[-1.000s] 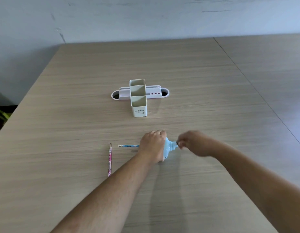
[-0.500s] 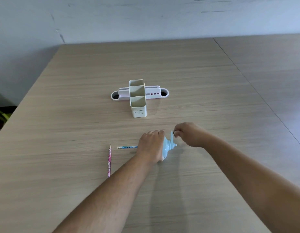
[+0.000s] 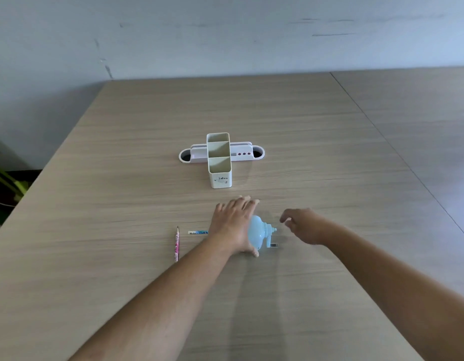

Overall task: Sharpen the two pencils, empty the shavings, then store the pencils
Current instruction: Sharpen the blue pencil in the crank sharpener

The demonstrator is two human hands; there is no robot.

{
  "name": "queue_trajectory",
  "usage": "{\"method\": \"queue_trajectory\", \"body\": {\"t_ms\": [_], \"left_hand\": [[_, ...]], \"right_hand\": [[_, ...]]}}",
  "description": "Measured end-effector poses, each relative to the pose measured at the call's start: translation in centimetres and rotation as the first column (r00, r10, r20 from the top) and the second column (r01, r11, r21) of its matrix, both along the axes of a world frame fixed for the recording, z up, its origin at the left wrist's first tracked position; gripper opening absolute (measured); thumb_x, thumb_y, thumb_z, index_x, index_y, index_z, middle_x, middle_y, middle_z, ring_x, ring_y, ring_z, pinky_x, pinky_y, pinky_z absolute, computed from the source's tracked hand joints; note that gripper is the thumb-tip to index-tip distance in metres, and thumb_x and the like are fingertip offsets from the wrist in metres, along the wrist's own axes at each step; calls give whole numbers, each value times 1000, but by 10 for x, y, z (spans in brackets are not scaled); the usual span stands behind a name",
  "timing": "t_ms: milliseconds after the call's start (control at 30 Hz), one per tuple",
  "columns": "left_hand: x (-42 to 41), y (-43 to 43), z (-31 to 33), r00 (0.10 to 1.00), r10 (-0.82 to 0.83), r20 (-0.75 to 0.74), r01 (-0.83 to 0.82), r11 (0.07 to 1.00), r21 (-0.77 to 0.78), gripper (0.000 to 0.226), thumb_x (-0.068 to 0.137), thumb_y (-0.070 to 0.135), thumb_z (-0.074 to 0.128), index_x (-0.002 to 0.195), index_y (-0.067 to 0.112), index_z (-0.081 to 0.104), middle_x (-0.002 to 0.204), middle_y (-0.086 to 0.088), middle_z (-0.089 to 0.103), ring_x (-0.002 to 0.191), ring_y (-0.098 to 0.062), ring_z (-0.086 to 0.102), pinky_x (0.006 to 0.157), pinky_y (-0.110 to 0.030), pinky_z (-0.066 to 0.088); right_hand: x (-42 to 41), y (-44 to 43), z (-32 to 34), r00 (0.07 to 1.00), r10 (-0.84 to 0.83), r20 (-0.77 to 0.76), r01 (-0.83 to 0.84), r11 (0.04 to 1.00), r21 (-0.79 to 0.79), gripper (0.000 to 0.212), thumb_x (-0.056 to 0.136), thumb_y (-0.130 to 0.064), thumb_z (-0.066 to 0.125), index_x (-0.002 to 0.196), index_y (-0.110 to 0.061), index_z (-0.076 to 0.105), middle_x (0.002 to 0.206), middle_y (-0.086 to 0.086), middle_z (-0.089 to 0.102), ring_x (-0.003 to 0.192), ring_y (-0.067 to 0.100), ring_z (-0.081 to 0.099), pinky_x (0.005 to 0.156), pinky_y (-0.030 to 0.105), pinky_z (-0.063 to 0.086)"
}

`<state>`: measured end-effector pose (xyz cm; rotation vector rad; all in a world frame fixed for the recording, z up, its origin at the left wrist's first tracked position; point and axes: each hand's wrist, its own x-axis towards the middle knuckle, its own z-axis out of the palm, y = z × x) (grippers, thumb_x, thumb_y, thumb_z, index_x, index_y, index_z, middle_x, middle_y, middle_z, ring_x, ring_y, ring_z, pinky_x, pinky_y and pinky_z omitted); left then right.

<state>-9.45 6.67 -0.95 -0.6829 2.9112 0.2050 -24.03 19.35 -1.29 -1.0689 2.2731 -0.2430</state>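
White desk organizer [image 3: 220,158] stands beyond sharpener [image 3: 259,231], well apart.

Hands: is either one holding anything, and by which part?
The left hand rests on the blue sharpener's body, fingers spread; no clear grip. The right hand is open, off the crank.

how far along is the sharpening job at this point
Looks done: the pink pencil lies free on the table with a pointed tip. In hand: the blue pencil sticks out from behind the left hand, which rests on the blue sharpener; the right hand is open, off the crank. Left: emptying the shavings and storing both pencils in the empty holder.
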Motion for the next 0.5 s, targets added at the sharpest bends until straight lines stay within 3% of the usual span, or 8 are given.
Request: {"method": "queue_trajectory", "body": {"t_ms": [133, 267, 333, 500], "left_hand": [[21, -25, 14, 995, 74, 68, -75, 997, 13, 90, 59, 45, 85, 136, 25, 41, 141, 4, 46, 132, -19, 43, 105, -36, 34], [39, -32, 9, 990, 126, 67, -127, 992, 13, 42, 76, 36, 75, 113, 20, 63, 117, -2, 66, 112, -25, 59, 92, -34, 44], [43, -27, 2, 994, 97, 44, -96, 995, -30, 33, 81, 36, 70, 107, 18, 65, 111, -4, 68, 109, -26, 59, 89, -35, 44], [44, -24, -10, 999, 34, -3, -34, 989, -144, 14, 88, 17, 58, 98, 12, 67, 105, -8, 67, 106, -29, 58, 82, -35, 42]], "right_hand": [[18, -26, 31, 996, 76, -42, -82, 986, -144, 28, 94, -27, 48, 120, -18, 54, 106, 6, 62, 96, 21, 54, 87, 33, 44], [53, -40, 29, 969, 242, -55, -247, 960, -133, 64, 79, -39, 68, 135, -22, 41, 133, 1, 52, 124, 22, 46, 104, 37, 39], [64, -43, 21, 950, 284, -130, -297, 950, -99, 76, 73, -37, 74, 138, -21, 38, 138, 2, 48, 128, 23, 43, 105, 37, 38], [71, -46, 9, 937, 267, -224, -299, 946, -124, 74, 72, -31, 75, 137, -20, 41, 135, 2, 52, 126, 22, 45, 103, 34, 39]]}}
